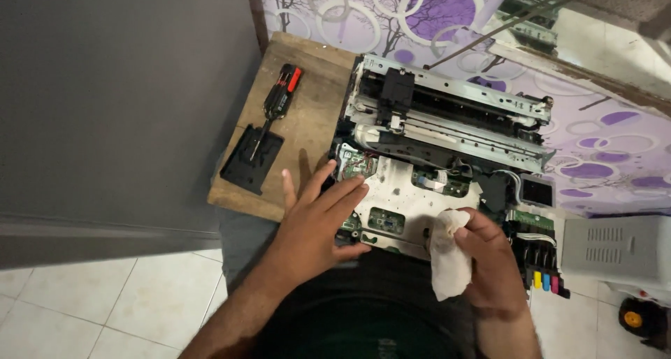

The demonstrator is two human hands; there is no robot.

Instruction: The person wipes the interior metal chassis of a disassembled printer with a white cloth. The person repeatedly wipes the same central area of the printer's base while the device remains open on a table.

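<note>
Printer (447, 142), stripped open, sits under my fingers: left hand (318, 223) flat, splayed, steadying it; right hand (489, 261) pinches a white cloth (447, 257), probably mid-wipe. Next wipe needs a gentle touch near the circuit board (358, 164).

A single head-worn camera looks steeply down from above the person's lap, close enough that both forearms enter from the bottom edge and the opened printer (447, 149) fills the centre and right of the frame. The view tilts slightly, so the wooden bench (307, 121) runs askew toward the upper left. White floor tiles (84, 310) show at lower left, a purple patterned cloth (615, 149) at upper right.
</note>
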